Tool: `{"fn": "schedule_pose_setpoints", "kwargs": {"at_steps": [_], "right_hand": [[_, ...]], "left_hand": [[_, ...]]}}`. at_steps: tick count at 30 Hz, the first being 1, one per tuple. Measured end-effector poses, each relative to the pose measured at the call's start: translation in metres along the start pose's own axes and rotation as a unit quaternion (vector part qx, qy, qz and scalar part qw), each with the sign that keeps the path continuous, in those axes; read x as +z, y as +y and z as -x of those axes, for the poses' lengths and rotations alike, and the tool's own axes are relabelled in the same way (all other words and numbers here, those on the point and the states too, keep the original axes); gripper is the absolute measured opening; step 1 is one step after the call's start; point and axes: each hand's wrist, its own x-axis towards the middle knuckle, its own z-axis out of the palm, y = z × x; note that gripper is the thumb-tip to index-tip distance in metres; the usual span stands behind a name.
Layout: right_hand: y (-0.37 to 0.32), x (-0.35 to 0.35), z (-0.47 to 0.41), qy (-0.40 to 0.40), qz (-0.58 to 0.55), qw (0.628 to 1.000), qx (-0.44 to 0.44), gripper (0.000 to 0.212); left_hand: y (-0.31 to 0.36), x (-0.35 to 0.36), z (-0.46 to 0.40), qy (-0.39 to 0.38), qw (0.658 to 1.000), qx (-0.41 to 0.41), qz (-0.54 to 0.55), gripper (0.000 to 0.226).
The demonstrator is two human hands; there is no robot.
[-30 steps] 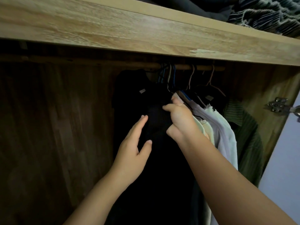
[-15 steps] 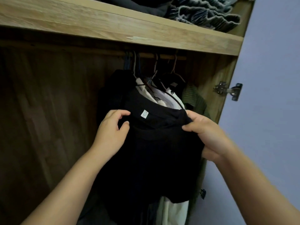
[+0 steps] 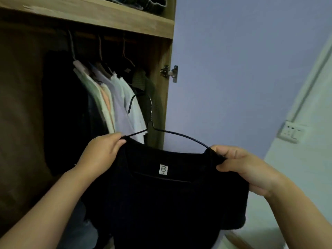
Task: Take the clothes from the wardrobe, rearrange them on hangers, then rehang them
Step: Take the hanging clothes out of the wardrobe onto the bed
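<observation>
A black shirt [image 3: 161,203] with a white neck label hangs on a thin dark wire hanger [image 3: 181,135], held out in front of the wardrobe. My left hand [image 3: 102,151] grips the shirt's left shoulder. My right hand [image 3: 242,166] grips its right shoulder. The hanger's hook [image 3: 142,103] is free of the rail and points up towards the hanging clothes. Pale shirts [image 3: 115,97] and dark garments [image 3: 64,105] still hang on the wardrobe rail [image 3: 111,37].
The wooden wardrobe [image 3: 161,83] has a shelf above with folded fabrics [image 3: 136,1]. A metal door hinge [image 3: 169,72] sticks out from its right side panel. A lilac wall [image 3: 242,69] lies to the right, with a wall socket [image 3: 291,132].
The black shirt has come off the rail and moved out to the right and lower, both hands holding its shoulders. The view has swung right, away from the wardrobe interior.
</observation>
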Motion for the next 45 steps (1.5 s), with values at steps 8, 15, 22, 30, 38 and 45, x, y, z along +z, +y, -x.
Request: {"fn": "schedule_pose_setpoints", "kwargs": {"at_steps": [8,15,22,30,38,45], "right_hand": [[0.023,-0.018,0.103,0.278,0.151,0.948,0.046,0.019],[0.058,0.01,0.185,0.578,0.202,0.79,0.044,0.037],[0.065,0.06,0.257,0.666,0.347,0.657,0.071,0.03],[0.061,0.134,0.407,0.761,0.346,0.533,0.129,0.019],[0.07,0.226,0.554,0.833,0.319,0.42,0.168,0.028],[0.069,0.33,0.656,0.86,0.229,0.38,0.252,0.03]], "left_hand": [[0.076,0.055,0.007,-0.007,0.987,0.088,0.131,0.018],[0.146,0.076,0.021,-0.062,0.929,0.327,0.163,0.034],[0.243,0.09,0.063,-0.106,0.874,0.399,0.255,0.047],[0.358,0.089,0.135,-0.143,0.776,0.532,0.308,0.044],[0.48,0.075,0.26,-0.225,0.692,0.604,0.325,0.031],[0.562,0.037,0.385,-0.244,0.579,0.664,0.406,0.036]]}}
